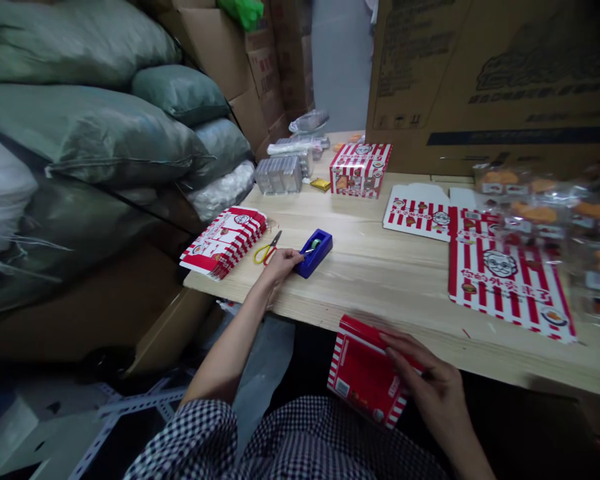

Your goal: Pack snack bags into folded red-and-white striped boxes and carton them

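My left hand (pixel 283 262) reaches across the wooden table (pixel 380 280) and pinches at the near end of a blue tape dispenser (pixel 314 252). Yellow-handled scissors (pixel 269 251) lie just left of that hand. My right hand (pixel 430 385) holds a folded red-and-white striped carton (pixel 363 373) against the table's near edge, above my lap, fingers laid over its top side.
A stack of flat striped cartons (pixel 225 241) lies at the table's left end. Unfolded carton sheets (pixel 505 277) lie at right, an assembled striped box (pixel 360 170) at the back. Clear plastic packs (pixel 280 175), large cardboard boxes (pixel 495 80) and stacked sacks (pixel 95 127) surround the table.
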### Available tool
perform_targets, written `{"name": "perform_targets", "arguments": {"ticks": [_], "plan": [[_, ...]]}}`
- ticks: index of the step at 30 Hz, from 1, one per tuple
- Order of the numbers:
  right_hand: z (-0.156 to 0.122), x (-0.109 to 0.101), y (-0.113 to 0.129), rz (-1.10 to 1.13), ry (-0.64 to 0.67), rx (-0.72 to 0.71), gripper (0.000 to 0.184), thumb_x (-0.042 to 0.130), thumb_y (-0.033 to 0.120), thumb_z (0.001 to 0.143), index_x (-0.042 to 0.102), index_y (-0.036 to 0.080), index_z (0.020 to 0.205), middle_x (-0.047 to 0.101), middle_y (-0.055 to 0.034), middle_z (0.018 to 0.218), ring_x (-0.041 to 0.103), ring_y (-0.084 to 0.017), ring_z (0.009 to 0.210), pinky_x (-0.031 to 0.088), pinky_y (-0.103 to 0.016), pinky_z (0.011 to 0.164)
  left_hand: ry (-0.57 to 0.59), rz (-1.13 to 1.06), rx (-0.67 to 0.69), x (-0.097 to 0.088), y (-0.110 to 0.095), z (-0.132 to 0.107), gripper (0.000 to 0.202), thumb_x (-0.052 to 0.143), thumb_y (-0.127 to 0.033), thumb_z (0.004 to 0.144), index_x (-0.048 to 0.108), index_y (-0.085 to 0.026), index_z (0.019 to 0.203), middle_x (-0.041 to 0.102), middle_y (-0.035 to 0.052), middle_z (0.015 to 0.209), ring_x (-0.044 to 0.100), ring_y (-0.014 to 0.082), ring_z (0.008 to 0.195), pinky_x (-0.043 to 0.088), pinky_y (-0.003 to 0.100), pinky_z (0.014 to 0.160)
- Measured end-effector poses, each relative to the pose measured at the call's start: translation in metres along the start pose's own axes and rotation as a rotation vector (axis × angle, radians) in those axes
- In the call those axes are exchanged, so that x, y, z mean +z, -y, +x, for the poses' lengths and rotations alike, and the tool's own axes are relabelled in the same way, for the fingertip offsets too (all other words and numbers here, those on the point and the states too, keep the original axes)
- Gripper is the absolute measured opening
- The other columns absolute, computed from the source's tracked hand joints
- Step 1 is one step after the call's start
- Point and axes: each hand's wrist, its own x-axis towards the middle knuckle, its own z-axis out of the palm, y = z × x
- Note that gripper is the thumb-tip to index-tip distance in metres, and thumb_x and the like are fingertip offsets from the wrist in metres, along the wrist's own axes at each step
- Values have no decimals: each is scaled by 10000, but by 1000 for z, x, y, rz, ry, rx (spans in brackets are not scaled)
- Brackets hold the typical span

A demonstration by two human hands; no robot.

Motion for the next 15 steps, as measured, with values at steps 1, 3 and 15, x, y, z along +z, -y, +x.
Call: {"name": "perform_targets", "arguments": {"ticks": [1, 3, 15], "plan": [[-2, -1, 0, 7, -8, 4, 202, 694, 398, 876, 810, 342, 1031, 766, -61, 1168, 703, -303, 1130, 536, -537, 1032, -2, -45, -8, -1, 0, -2, 345, 802, -436, 684, 648, -127, 674, 716, 76, 812, 593, 165, 719, 458, 274, 640], [-5, -4, -1, 27, -31, 7, 192, 705, 392, 868, 815, 332, 1014, 774, -57, 1147, 709, -296, 1118, 540, -514, 1031, -15, -134, -13, -2, 0, -6, 396, 822, -481, 645, 675, -126, 739, 736, 107, 953, 627, 188, 801, 484, 276, 650], [-5, -8, -5, 129, -172, 6, 234, 743, 287, 873, 782, 332, 1100, 752, -20, 1206, 680, -221, 1160, 497, -413, 1085, -229, -213, 126, 8, 44, -33, 429, 802, -501, 658, 631, -107, 661, 713, 151, 1088, 681, 215, 934, 551, 396, 884]]}}
